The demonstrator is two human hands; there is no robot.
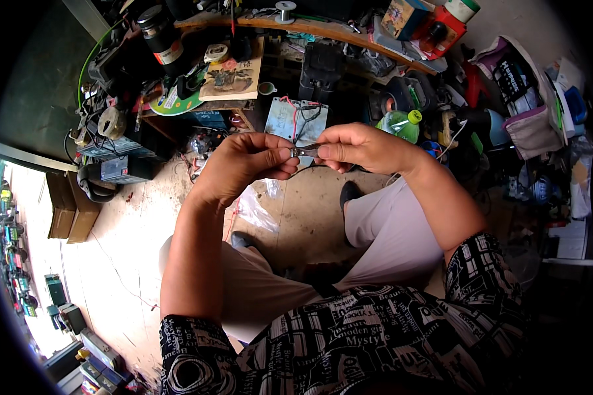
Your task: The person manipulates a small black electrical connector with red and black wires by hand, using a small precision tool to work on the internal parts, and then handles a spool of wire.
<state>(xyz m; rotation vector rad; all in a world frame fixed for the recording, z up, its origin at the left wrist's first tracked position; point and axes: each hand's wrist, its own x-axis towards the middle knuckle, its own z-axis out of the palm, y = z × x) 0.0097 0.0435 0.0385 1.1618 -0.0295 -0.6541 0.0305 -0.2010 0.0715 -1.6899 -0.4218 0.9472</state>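
Note:
My left hand [244, 164] is closed in a pinch in front of me, its thumb and forefinger on the left end of a small shiny metal piece [306, 151]. From the other side my right hand [369, 150] pinches the same piece; its exact kind is too small to make out. Just behind the fingertips is a pale blue-grey box [281, 122] with a flat top. A red wire [292, 108] and dark wires run over it, the dark ones reaching down to my fingertips.
A cluttered wooden bench [349, 36] curves across the back. A green-capped bottle [400, 125] stands right of my right hand, and an open fabric bag [537, 112] lies farther right. On the floor are a clear plastic bag [255, 212] and, at left, brown cardboard [79, 205].

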